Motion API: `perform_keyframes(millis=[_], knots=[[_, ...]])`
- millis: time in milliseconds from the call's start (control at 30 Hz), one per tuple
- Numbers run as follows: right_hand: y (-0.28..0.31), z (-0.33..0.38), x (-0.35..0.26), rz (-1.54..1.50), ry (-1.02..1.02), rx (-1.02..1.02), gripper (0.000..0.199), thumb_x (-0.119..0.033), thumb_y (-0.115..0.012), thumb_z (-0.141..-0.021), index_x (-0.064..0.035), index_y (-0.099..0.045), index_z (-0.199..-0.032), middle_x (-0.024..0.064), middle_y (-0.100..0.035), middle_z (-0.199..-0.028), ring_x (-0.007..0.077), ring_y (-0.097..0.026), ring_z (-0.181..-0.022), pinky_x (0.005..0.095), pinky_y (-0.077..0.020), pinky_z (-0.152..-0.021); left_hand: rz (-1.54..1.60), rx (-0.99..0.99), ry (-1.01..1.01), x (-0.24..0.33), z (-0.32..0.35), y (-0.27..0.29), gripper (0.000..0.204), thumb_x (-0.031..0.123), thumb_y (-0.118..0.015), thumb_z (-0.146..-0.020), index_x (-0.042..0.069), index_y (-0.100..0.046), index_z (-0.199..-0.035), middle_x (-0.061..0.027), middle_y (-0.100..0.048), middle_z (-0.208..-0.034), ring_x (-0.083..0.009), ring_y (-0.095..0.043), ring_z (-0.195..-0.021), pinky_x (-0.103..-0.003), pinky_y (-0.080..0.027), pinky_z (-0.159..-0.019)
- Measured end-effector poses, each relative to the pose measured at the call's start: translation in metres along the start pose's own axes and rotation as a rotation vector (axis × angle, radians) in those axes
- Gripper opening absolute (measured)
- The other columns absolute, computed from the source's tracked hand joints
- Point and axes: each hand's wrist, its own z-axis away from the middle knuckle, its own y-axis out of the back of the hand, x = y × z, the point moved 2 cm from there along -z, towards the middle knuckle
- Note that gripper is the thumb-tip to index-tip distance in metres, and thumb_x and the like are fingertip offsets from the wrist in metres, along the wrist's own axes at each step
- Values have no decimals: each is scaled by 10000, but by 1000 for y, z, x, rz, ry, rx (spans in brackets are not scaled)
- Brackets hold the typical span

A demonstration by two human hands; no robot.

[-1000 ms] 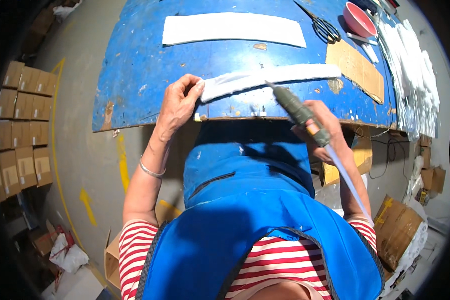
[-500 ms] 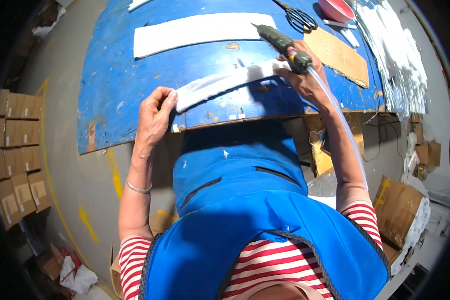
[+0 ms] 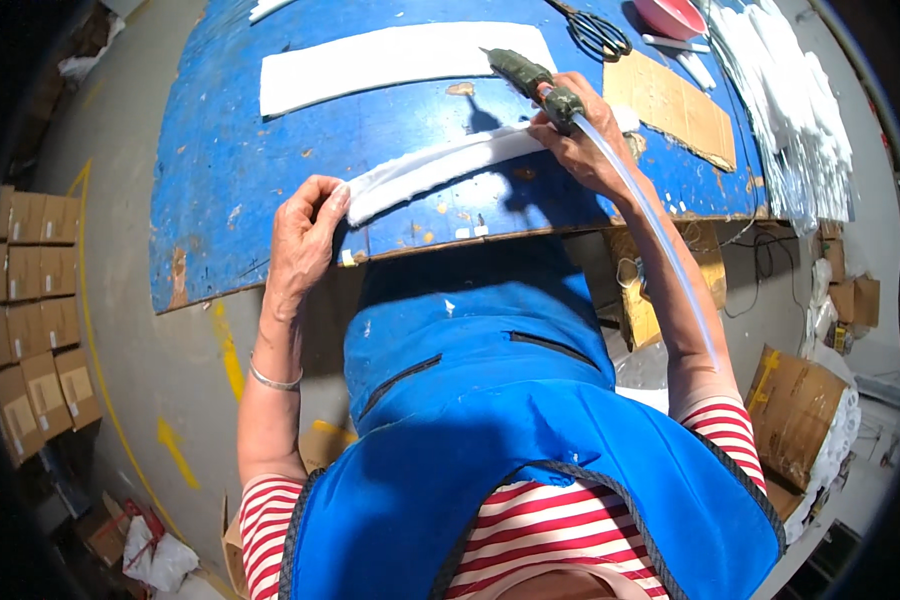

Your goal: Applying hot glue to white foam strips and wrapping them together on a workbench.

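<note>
In the head view, the narrow, folded white cloth strip (image 3: 435,168) lies at twelve o'clock on the chipped, blue-painted tabletop (image 3: 220,200); the left hand (image 3: 308,225), at ten o'clock, pinches its left end; the right hand (image 3: 592,142), at one o'clock, grips a dark green glue gun (image 3: 518,70) with a long translucent glue stick (image 3: 655,235); its thumb and fingertips also meet the strip, how firmly I cannot tell; the nozzle has swung off the strip toward the flat white cloth panel (image 3: 380,70) beyond, leaving the strip steadied at two places.
</note>
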Motion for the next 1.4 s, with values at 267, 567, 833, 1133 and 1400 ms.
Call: perform_keyframes(millis=[267,567,833,1133,1400], knots=[[-4,-3,5,-51,-5,44,226,-97,-638,-787,-40,-534,-979,54,-540,-757,136,-555,-696,283,-468,-644,-17,0,6,2,0,0,165,146,-544,-884,-12,-575,-849,40,-509,-705,-47,-412,-681,-201,-371,-605],[1,-7,8,-117,-274,11,245,-163,-658,-739,-37,-568,-929,57,-555,-738,159,-536,-681,303,-453,-635,-36,-13,-11,0,-1,0,155,139,-540,-884,-8,-565,-840,42,-485,-693,-48,-397,-668,-202,-354,-588],[27,8,15,-537,-388,123,318,-302,-677,-788,-51,-567,-949,68,-607,-832,177,-629,-856,285,-467,-689,10,-5,9,5,-1,-1,157,145,-542,-890,-4,-569,-849,47,-494,-729,-42,-405,-687,-192,-355,-610],[50,82,-9,-443,-564,63,295,-247,-569,-887,-35,-546,-1090,50,-616,-957,102,-566,-826,237,-456,-755,22,-14,28,8,-1,-1,155,148,-542,-891,-3,-565,-864,45,-513,-740,-36,-425,-702,-185,-369,-631],[48,102,-12,-435,-513,235,344,-228,-619,-860,-52,-518,-1138,50,-609,-1011,97,-550,-887,243,-447,-795,-783,163,-486,76,13,-20,369,91,-653,-712,25,-559,-1062,-180,-510,-1069,-349,-471,-995,-395,-348,-900]])
